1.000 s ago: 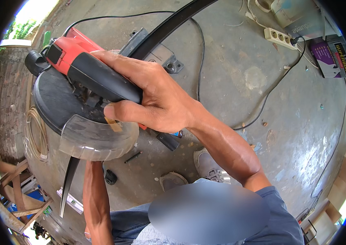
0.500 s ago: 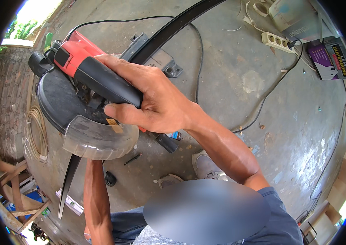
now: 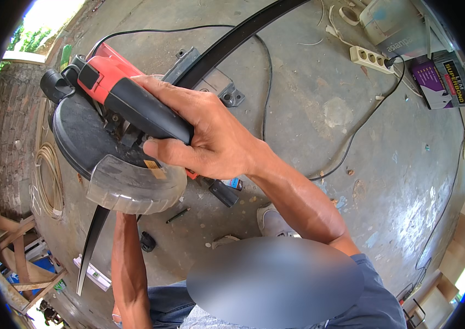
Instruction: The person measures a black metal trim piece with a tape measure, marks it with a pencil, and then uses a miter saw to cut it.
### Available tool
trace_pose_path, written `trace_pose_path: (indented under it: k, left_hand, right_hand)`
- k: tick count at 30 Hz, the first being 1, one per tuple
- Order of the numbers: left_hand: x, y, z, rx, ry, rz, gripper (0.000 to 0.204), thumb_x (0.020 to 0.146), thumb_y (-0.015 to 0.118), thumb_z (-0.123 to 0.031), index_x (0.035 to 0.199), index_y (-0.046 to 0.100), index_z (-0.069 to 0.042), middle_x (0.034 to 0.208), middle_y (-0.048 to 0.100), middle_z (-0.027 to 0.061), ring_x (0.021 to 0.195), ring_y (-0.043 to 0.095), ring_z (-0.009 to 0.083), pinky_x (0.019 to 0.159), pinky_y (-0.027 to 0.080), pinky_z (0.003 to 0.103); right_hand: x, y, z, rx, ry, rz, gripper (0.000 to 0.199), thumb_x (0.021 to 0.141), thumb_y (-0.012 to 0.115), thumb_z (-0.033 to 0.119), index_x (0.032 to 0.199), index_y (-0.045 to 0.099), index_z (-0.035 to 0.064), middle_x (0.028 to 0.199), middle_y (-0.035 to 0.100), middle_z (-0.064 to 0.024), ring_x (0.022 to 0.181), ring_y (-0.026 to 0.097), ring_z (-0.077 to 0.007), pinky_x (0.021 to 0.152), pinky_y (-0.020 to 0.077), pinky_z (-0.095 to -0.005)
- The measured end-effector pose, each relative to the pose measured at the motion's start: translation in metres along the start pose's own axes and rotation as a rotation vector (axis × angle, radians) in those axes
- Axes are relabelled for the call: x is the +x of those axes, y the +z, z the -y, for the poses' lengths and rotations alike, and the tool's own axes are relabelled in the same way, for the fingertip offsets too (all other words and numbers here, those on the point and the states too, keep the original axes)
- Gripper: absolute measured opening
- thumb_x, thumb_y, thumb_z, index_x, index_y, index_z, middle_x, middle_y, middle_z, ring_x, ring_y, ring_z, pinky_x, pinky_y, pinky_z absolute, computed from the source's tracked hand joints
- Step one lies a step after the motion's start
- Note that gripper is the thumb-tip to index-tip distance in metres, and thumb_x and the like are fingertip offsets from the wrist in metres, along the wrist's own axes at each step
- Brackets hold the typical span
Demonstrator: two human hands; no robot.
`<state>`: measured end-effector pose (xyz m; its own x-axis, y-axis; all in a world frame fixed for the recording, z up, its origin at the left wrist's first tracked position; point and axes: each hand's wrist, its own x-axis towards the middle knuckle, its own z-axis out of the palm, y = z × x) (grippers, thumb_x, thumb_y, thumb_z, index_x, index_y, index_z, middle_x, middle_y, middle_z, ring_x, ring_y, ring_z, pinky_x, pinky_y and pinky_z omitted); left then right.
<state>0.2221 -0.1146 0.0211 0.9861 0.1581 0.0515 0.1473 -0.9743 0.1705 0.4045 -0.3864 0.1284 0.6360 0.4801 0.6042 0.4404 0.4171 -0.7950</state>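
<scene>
Although the concrete floor point(image 3: 320, 115) is the largest surface in view, we take the red-and-black chop saw point(image 3: 113, 74) as landmark; it sits ahead of the person, its grey base point(image 3: 219, 85) low, apparently on that floor. We judge the saw heavy and rigid.

Black strip point(image 3: 232, 44): it extends beyond the saw at the far right and reappears at its near left; we read it as one length, the middle hidden. It looks light and smooth, likely to flex at the unsupported ends and perhaps slip; we would hold it flat near the base, clear of the cutting path.

Clear guard point(image 3: 134, 189), near side of the saw: thin, probably brittle plastic, no place to grip. Left forearm point(image 3: 129, 257) ends beneath it; the left hand is hidden, so we cannot tell what its fingers do.

Black handle point(image 3: 150, 112), atop the saw: the right hand point(image 3: 219, 131) has its fingers wrapped round it, in our view the soundest hold.

Smallest: a dark pen-like rod point(image 3: 178, 215), nearer the person than the saw.
</scene>
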Motion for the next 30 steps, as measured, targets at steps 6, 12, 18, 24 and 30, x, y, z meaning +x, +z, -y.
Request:
trace_pose_path:
  k: [6, 12, 18, 24, 30]
  left_hand:
    - [0.003, 0.002, -0.006, 0.017, 0.011, -0.007, 0.039, 0.069, 0.08, -0.029, 0.098, 0.076, -0.004, 0.132, 0.058, 0.0189, 0.129, 0.05, 0.0354, 0.114, 0.03, 0.052]
    - [0.01, 0.0, 0.0, 0.028, 0.027, -0.037, 0.039, 0.068, 0.08, -0.029, 0.097, 0.076, -0.004, 0.132, 0.058, 0.0189, 0.129, 0.05, 0.0354, 0.114, 0.03, 0.052]
    - [0.01, 0.0, 0.001, 0.044, 0.035, -0.067, 0.038, 0.068, 0.08, -0.029, 0.097, 0.077, -0.004, 0.132, 0.058, 0.019, 0.129, 0.05, 0.0355, 0.113, 0.03, 0.052]
    - [0.014, 0.001, -0.007, 0.062, 0.041, -0.093, 0.038, 0.068, 0.08, -0.029, 0.097, 0.077, -0.004, 0.132, 0.058, 0.019, 0.129, 0.05, 0.0356, 0.113, 0.03, 0.052]
    - [0.026, 0.002, -0.018, 0.088, 0.011, -0.134, 0.038, 0.068, 0.08, -0.029, 0.096, 0.077, -0.004, 0.132, 0.058, 0.019, 0.129, 0.05, 0.0357, 0.113, 0.03, 0.052]
  right_hand:
    - [-0.001, 0.0, 0.003, -0.008, 0.011, 0.014, 0.072, 0.091, 0.075, 0.027, 0.149, 0.047, -0.0061, 0.111, 0.068, -0.0247, 0.093, 0.068, -0.0313, 0.088, 0.0515, -0.0406]
    - [0.0, -0.003, 0.007, -0.084, -0.017, 0.01, 0.071, 0.089, 0.074, 0.019, 0.149, 0.047, -0.0052, 0.112, 0.065, -0.0242, 0.095, 0.066, -0.0351, 0.089, 0.0513, -0.0419]
    - [0.005, -0.008, 0.014, -0.208, -0.036, 0.0, 0.074, 0.079, 0.073, 0.009, 0.147, 0.048, -0.0072, 0.103, 0.063, -0.023, 0.09, 0.066, -0.0339, 0.086, 0.0523, -0.042]
    - [0.031, -0.001, 0.056, -0.336, 0.411, 0.034, 0.063, 0.071, 0.067, 0.004, 0.131, 0.055, -0.009, 0.093, 0.067, -0.0259, 0.082, 0.069, -0.0363, 0.077, 0.0546, -0.0424]
    - [0.029, 0.022, 0.042, -0.377, 0.356, -0.111, 0.055, 0.071, 0.06, 0.002, 0.125, 0.056, -0.0052, 0.094, 0.069, -0.0275, 0.083, 0.069, -0.0424, 0.079, 0.0548, -0.0438]
